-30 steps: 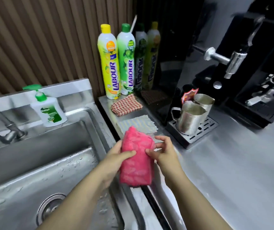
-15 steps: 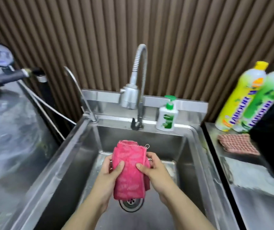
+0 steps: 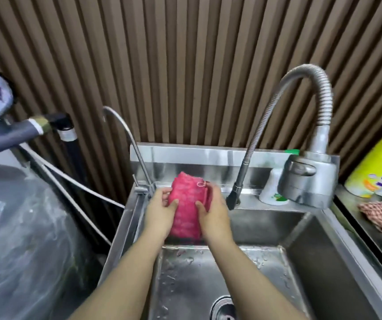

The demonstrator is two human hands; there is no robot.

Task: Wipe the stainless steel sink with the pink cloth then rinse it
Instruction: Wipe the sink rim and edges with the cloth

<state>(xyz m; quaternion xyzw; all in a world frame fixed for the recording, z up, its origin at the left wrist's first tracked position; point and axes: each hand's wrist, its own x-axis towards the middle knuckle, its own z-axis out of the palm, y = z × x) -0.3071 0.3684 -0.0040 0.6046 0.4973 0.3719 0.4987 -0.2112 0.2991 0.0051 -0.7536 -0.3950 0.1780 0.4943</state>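
The pink cloth (image 3: 188,209) is being held folded and upright between both hands, over the far left part of the stainless steel sink (image 3: 312,257), close against its back wall. The left hand (image 3: 160,214) is being pressed to the cloth's left edge, its thumb laid across the front face; the right hand (image 3: 214,212) is being pressed to the right edge, its thumb likewise on the front. Each grip is being kept clenched on the cloth, with the fabric sandwiched between the two and its top and bottom ends left sticking out above and below the fingers. A small loop at the cloth's upper right corner is being left free beside the right hand.

Water droplets are being shown on the basin floor, with the drain (image 3: 223,308) at the bottom edge of the view. The flexible faucet (image 3: 310,174) is being seen arched to the right of the hands, its spray head hanging well apart from the cloth. A thin curved tap (image 3: 137,153) is being seen just behind the left hand. On the tabletop to the right, a checked cloth (image 3: 381,215) and a yellow bottle (image 3: 379,162) are being partly shown.
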